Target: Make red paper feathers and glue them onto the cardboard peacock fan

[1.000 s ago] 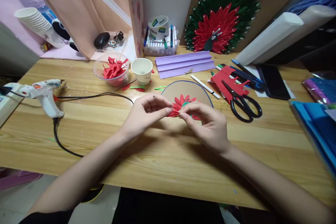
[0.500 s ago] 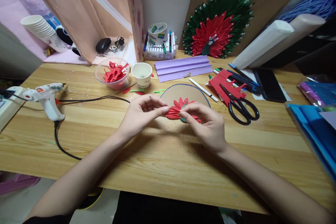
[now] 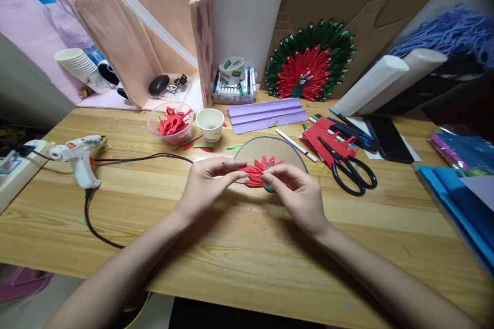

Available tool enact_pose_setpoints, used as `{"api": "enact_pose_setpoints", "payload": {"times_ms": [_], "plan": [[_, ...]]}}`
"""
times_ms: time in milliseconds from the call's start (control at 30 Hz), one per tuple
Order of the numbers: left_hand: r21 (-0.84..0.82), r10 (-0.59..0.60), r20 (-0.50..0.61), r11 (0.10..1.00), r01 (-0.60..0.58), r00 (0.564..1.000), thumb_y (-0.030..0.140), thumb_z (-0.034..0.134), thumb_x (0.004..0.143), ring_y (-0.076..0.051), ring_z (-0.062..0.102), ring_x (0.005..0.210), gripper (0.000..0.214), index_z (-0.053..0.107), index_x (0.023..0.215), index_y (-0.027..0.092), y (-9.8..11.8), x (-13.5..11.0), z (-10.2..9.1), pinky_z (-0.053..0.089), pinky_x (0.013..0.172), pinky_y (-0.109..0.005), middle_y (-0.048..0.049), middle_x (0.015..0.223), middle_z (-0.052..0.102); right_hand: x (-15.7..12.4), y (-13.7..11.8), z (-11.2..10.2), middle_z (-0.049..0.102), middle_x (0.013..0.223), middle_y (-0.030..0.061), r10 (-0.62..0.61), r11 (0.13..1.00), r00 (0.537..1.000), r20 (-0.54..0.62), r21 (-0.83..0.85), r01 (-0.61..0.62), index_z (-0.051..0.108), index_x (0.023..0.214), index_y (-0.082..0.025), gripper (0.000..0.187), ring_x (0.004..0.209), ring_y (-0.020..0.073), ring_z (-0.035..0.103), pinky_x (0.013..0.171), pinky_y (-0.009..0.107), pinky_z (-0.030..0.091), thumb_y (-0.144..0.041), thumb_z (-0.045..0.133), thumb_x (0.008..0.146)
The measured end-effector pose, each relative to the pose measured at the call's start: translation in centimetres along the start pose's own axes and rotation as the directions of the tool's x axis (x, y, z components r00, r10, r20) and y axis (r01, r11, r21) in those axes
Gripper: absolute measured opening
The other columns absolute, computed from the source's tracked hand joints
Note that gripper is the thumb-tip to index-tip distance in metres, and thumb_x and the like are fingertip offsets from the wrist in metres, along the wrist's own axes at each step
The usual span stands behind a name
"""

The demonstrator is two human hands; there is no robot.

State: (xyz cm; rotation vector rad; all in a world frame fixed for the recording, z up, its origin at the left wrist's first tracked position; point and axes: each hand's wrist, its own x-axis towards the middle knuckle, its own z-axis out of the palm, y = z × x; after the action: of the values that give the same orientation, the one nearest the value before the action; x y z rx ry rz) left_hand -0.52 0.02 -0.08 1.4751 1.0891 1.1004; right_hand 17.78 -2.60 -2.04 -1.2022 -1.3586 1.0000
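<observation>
A round cardboard disc [image 3: 252, 148] with a blue edge lies on the table, carrying red paper petals [image 3: 256, 170] fanned around a small green centre. My left hand [image 3: 208, 181] is at the left of the flower, with thumb and index finger closed on the tip of a red paper petal [image 3: 244, 168]. On the other side, my right hand [image 3: 299, 193] pinches near the petals' inner ends, over the green centre. Its fingertips seem to hold the same petal's inner end, and they cover part of the flower and the disc's lower right.
A hot glue gun [image 3: 80, 157] stands left, its black cord crossing the table. Behind are a bowl of red paper pieces [image 3: 172, 126], a paper cup [image 3: 210, 126] and purple folded paper [image 3: 266, 114]. Black scissors [image 3: 349, 170] lie right, before a finished green-and-red flower [image 3: 309, 64].
The camera view has tilted upward, so the table things appear lower. My left finger and thumb are slightly further apart at the petal's tip; my right hand keeps its pinch.
</observation>
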Motion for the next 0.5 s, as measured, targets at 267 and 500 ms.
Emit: {"api": "enact_pose_setpoints", "payload": {"times_ms": [267,500], "plan": [[0.057,0.058,-0.025,0.997,-0.056,0.998,0.020,0.074,0.070,-0.017,0.069,0.077,0.015,0.075,0.085,0.017,0.00,0.04,-0.07,0.057,0.072,-0.026,-0.0058,0.085,0.075,-0.18,-0.16,-0.16,0.069,0.075,0.0013,-0.105,0.992,0.994,-0.005,-0.075,0.104,0.065,0.079,-0.020,0.005,0.069,0.0152,0.067,0.067,0.028,0.053,-0.025,0.064,0.081],[0.049,0.036,-0.035,0.998,-0.034,0.999,0.020,0.073,0.071,-0.017,0.069,0.073,0.008,0.074,0.078,0.016,-0.03,-0.05,0.01,0.056,0.069,-0.027,-0.0056,0.079,0.074,-0.23,0.02,-0.18,0.069,0.076,0.0019,-0.131,0.985,0.991,-0.017,-0.112,0.128,0.066,0.080,-0.020,0.005,0.069,0.0153,0.066,0.067,0.029,0.053,-0.024,0.064,0.081]]}}
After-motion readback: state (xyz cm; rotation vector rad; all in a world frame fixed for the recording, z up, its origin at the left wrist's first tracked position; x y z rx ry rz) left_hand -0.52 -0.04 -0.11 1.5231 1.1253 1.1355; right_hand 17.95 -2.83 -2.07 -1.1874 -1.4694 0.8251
